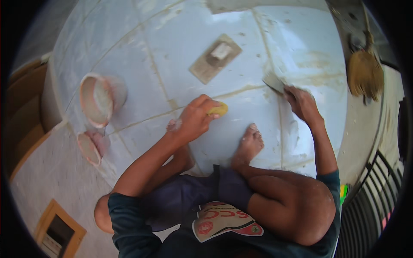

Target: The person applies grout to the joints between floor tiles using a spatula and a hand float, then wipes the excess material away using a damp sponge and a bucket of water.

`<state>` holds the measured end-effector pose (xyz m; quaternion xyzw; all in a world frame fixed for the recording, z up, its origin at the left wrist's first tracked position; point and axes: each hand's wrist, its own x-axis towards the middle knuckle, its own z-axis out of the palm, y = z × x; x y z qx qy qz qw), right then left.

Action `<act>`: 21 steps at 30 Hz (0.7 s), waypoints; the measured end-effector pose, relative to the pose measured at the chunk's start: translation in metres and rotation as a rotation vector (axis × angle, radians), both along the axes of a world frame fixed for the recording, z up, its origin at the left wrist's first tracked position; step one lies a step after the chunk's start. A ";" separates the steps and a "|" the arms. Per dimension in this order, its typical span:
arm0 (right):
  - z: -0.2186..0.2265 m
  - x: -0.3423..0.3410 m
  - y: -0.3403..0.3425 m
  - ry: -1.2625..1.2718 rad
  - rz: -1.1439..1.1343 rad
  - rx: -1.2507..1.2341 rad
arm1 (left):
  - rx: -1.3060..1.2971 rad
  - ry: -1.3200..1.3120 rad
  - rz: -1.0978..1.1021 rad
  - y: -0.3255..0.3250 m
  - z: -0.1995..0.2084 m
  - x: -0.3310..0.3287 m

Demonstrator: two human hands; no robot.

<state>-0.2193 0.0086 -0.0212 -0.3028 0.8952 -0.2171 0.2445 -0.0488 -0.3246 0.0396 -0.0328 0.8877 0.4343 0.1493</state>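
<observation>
Squatting on a pale tiled floor [232, 146], I have a yellow sponge [218, 110] in my left hand [198, 118], its fingers closed round it just above the tiles. My right hand [301, 102] is wrapped round the handle of a putty knife [274, 82]. The knife's flat blade points up and left, close to a joint between tiles. Tan grout [241, 90] fills the joints, with smears on the tiles around the right hand. Ahead of both hands lies a rectangular float [216, 59] with a pale handle on top.
To the left stand a whitish bucket [92, 101] and a smaller tilted pinkish container [89, 149]. A broom [365, 71] lies beyond the right edge of the tiles. Black metal bars [368, 206] are at lower right, a wooden frame [60, 230] at lower left.
</observation>
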 end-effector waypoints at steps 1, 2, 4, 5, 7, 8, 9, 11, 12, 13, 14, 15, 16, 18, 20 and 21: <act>0.006 0.019 0.010 -0.019 -0.009 -0.002 | -0.030 0.007 -0.032 -0.014 0.008 0.009; 0.019 0.032 0.022 -0.106 0.003 0.090 | -0.087 0.017 0.017 -0.031 0.020 0.017; 0.046 0.044 0.033 -0.088 0.079 0.116 | -0.093 -0.007 -0.078 -0.058 0.043 0.035; 0.064 0.042 0.031 -0.145 0.045 0.098 | -0.127 0.013 -0.040 -0.073 0.060 0.044; 0.098 0.030 0.019 -0.267 -0.008 0.077 | -0.202 -0.108 -0.048 -0.108 0.094 0.074; 0.100 0.023 0.012 -0.353 -0.028 0.065 | -0.235 -0.116 -0.003 -0.121 0.109 0.090; 0.107 0.009 0.003 -0.316 0.031 0.052 | -0.253 -0.176 0.022 -0.137 0.127 0.099; 0.120 -0.026 -0.016 -0.300 0.121 0.027 | -0.281 -0.234 0.112 -0.161 0.160 0.102; 0.147 -0.039 -0.039 -0.194 0.205 0.015 | -0.290 -0.180 0.154 -0.177 0.166 0.108; 0.148 -0.050 -0.059 -0.199 0.239 -0.013 | -0.356 -0.126 0.214 -0.186 0.173 0.107; 0.156 -0.056 -0.090 -0.222 0.274 0.005 | -0.403 -0.057 0.276 -0.201 0.170 0.112; 0.162 -0.056 -0.122 -0.262 0.314 0.013 | -0.421 -0.071 0.310 -0.213 0.172 0.122; 0.168 -0.054 -0.155 -0.303 0.351 0.027 | -0.424 -0.024 0.443 -0.225 0.169 0.131; 0.206 -0.047 -0.211 -0.251 0.380 0.053 | -0.407 0.117 0.587 -0.259 0.150 0.135; 0.220 -0.037 -0.259 -0.244 0.477 -0.003 | -0.485 0.137 0.686 -0.289 0.119 0.125; 0.223 -0.032 -0.282 -0.233 0.483 0.005 | -0.478 0.145 0.696 -0.304 0.097 0.120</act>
